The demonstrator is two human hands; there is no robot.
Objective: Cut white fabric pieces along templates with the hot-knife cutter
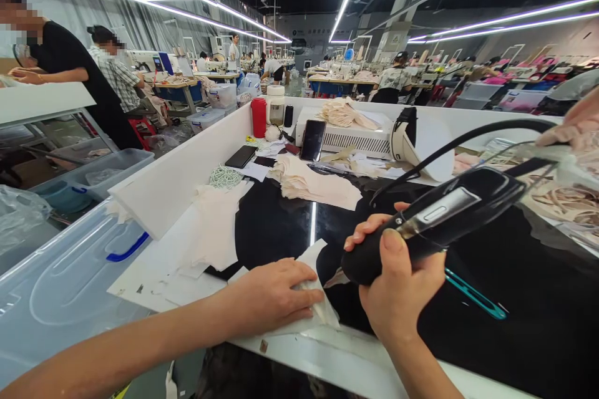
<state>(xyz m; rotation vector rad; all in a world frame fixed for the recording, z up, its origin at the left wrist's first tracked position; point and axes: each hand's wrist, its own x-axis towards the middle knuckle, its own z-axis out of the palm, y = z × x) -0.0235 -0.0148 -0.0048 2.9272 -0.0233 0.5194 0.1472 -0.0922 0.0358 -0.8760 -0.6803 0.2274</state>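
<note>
My left hand lies on a small cream fabric piece at the table's front edge, its fingers stretched over the cloth. In my right hand is a black corded handheld tool with a silver plate on its side, the fingers wrapped around its rounded end. The tool is held tilted above the black work surface; its cable arches over toward the right. A slim teal tool, tweezers-like, lies just right of my right hand.
Stacked cream fabric pieces and another fabric pile lie on the table. Behind are phones, a red cup and a white vented box. Another person's hand reaches in at right. A lidded plastic bin stands left.
</note>
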